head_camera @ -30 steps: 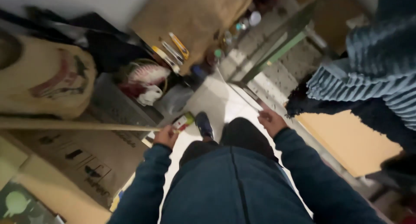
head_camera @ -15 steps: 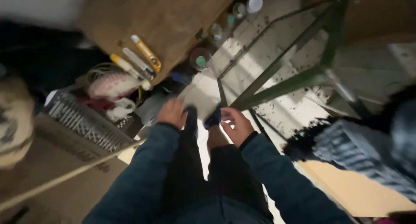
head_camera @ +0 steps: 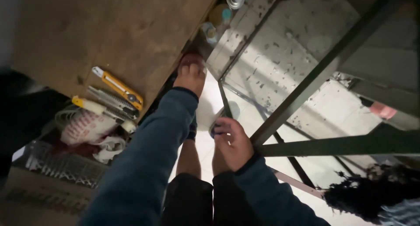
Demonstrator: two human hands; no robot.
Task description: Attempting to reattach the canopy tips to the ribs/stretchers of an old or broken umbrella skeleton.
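- The left hand (head_camera: 190, 74) reaches forward to the edge of the wooden board (head_camera: 109, 33), fingers pressed together against it; whether it grips anything cannot be told.
- The right hand (head_camera: 233, 143) curls around a small dark object (head_camera: 217, 127), held near the knees, just beside the green metal frame (head_camera: 306, 86).
- The object looks small, light and rigid; a pinch across its sides should hold it.
- To the left of the left hand lie a yellow utility knife (head_camera: 118, 88) and a second cutter (head_camera: 103, 108).

Far left, a wooden board (head_camera: 109, 33) carries an orange utility knife (head_camera: 118, 88); a wire rack (head_camera: 61, 165) sits near left; small jars (head_camera: 218, 16) stand far centre.
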